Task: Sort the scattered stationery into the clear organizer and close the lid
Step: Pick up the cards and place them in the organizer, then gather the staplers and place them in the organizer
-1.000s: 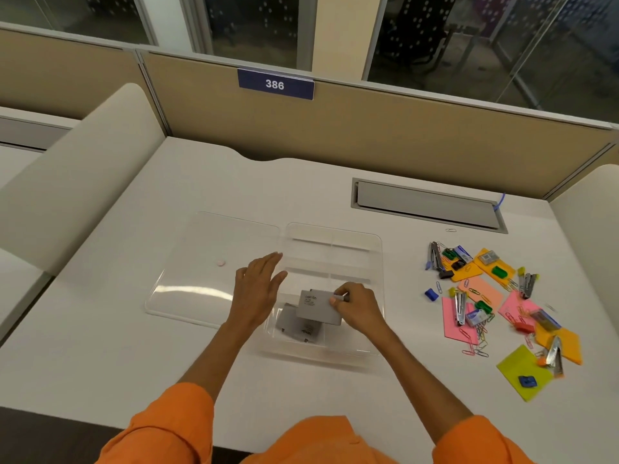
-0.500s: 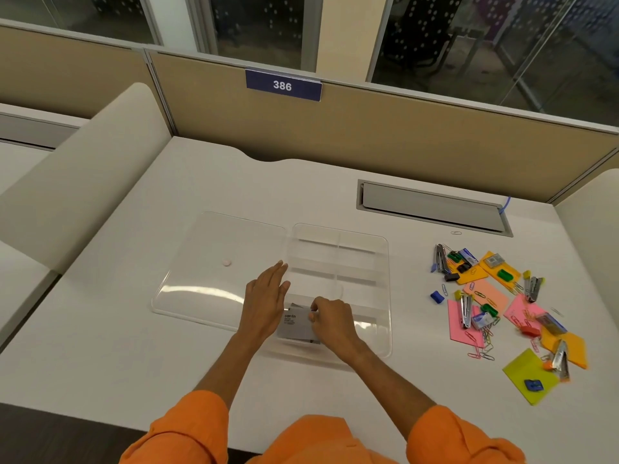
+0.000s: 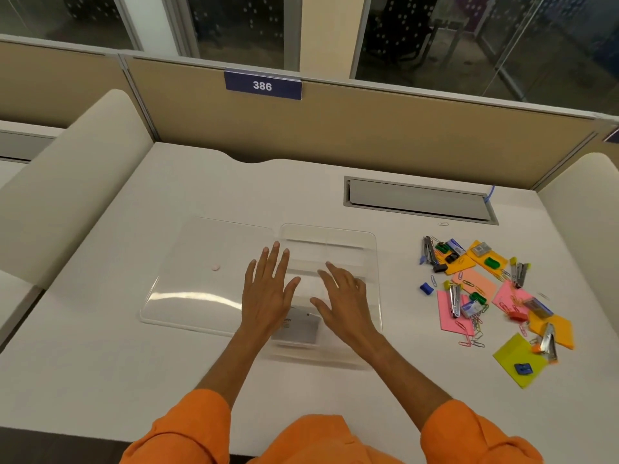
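White counter [image 3: 100, 363] is running back to a tan partition [image 3: 368, 128], with padded side screens closing in both ends. Near its middle the clear organizer [image 3: 376, 262] is sitting with its lid [image 3: 201, 296] lying flat to the left, the two meeting along one edge. A broad strip of counter is lying between the organizer's near rim and the person's orange sleeves, and another between its right wall and the scattered stationery [image 3: 485, 296], which is spreading toward the right edge. A grey hatch [image 3: 418, 199] is sitting behind that pile.

Both hands are hovering over the organizer with fingers spread and straight, holding nothing. The left hand [image 3: 268, 289] is lying across the seam between lid and tray; the right hand [image 3: 345, 303] is just beside it, over the middle compartments. A grey pack [image 3: 298, 329] is resting in the near-left compartment, between the two wrists.

Half a second ago the right hand was pinching that pack down into the compartment; now it is letting go and lifting away, and the left fingers are fanning wider.
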`<state>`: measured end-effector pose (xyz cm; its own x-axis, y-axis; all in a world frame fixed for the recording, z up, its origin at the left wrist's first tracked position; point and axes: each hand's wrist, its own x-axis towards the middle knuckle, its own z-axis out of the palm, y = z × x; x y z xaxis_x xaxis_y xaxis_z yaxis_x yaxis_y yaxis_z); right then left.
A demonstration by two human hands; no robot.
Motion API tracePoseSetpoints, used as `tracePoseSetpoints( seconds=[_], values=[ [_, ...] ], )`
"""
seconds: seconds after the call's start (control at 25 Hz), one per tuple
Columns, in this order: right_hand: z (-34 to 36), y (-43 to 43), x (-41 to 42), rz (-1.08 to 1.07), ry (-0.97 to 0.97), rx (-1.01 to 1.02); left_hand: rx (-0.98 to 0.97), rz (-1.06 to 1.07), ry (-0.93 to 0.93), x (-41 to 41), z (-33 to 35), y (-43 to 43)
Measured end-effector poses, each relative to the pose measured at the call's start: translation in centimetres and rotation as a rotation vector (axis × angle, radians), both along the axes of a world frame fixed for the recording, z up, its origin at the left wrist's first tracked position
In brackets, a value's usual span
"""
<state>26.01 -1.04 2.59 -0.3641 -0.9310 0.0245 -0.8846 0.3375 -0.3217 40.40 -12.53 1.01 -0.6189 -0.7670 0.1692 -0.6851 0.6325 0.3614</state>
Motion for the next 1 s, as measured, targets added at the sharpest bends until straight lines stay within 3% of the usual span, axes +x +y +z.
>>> tracePoseSetpoints(
  seconds=[0.2,0.72,1.0],
  values=[
    [0.3,2.5,-4.3,-0.101,0.064,0.028,-0.008,-0.105,-0.041,-4.6,1.2,2.2],
    [0.7,14.0,-15.6,-0.462,-0.054,0.029,0.027,-0.334,-0.072,-18.7,1.9,9.7],
    [0.0,18.2,-19.2,-0.550,-0.071,0.053,0.064,-0.423,-0.147,-23.8,1.5,13.1]
  ],
)
